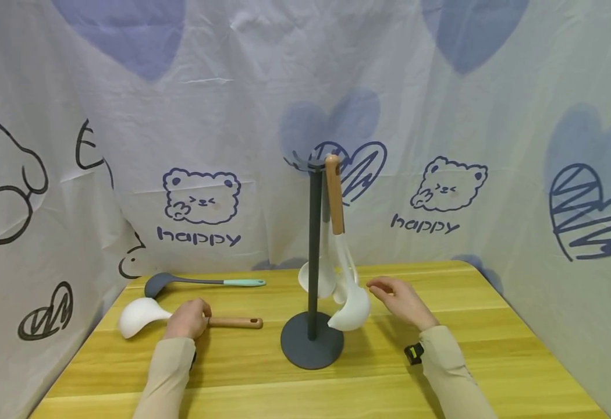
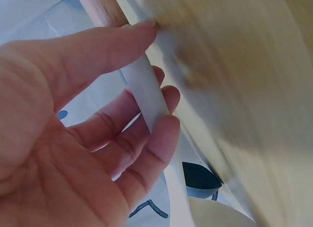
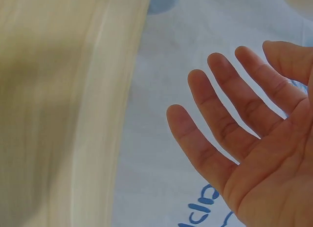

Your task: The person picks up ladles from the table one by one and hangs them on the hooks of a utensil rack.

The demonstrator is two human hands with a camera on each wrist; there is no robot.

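Your left hand is wrapped around the white ladle, gripping where its white neck meets the wooden handle; it lies flat on the worktop toward the left edge. Your right hand is spread loose with straight fingers, holding nothing, hovering just beside the white utensils hanging on the dark stand mid-worktop. Further back, near the rear left corner, a dark ladle with a teal handle lies flat. Behind it all hangs the bear-print sheet.
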